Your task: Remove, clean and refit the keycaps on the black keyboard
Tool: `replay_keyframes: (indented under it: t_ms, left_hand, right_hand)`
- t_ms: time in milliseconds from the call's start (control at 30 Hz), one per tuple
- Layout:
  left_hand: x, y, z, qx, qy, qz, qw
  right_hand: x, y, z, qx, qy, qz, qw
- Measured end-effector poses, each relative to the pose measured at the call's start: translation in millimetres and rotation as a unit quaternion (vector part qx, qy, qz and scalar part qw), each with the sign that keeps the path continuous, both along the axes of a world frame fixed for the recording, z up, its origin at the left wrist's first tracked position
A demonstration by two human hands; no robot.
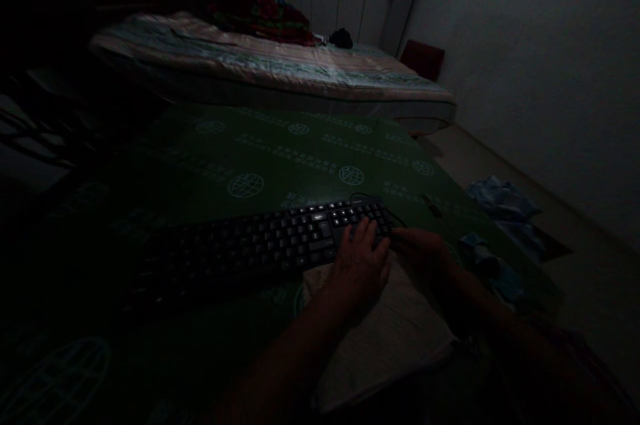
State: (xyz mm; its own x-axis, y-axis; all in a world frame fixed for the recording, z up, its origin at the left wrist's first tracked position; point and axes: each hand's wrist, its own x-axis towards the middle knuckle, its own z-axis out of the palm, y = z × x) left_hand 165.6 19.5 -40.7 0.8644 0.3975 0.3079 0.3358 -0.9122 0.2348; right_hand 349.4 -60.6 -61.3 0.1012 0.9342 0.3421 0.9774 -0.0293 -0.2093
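Note:
A black keyboard (280, 238) lies slantwise on a green printed board (300, 162). My left hand (357, 262) rests on its right-hand end, fingers stretched out over the keys and nothing visible in its grasp. Just to the right, my right hand (423, 245) is closed, its fingertips pinched at the keyboard's right edge. What they hold, if anything, is too dark to make out. A thin black cable (397, 217) loops by the keyboard's far right corner. Beneath my hands a beige cloth (395, 332) is spread, reaching the keyboard's near edge.
Beyond the board stands a bed (280, 65) with a striped sheet and a red patterned blanket (255, 8). Bluish crumpled cloths (503, 198) lie at the right. A pale wall (550, 58) bounds the right side. The room is very dark.

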Motion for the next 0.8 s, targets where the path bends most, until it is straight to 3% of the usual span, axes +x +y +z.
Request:
replay_keyframes:
  t_ms: [167,400,533,800]
  left_hand:
    - [0.8,-0.3,3.4,-0.005,0.015,0.002,1.0]
    - [1.2,0.6,4.4,-0.005,0.029,0.002,1.0]
    - [2.9,1.6,3.6,0.008,0.036,0.005,0.999]
    - [10.7,3.3,2.7,0.011,0.044,0.005,0.999]
  right_hand:
    - [1.8,-5.5,10.6,0.016,0.072,0.01,0.997]
    - [-26.7,-33.9,20.8,0.068,0.012,0.016,0.997]
    - [-60.7,-50.0,13.4,0.091,-0.044,0.046,0.994]
    - [-107.4,-58.7,-13.0,0.105,-0.077,0.03,0.991]
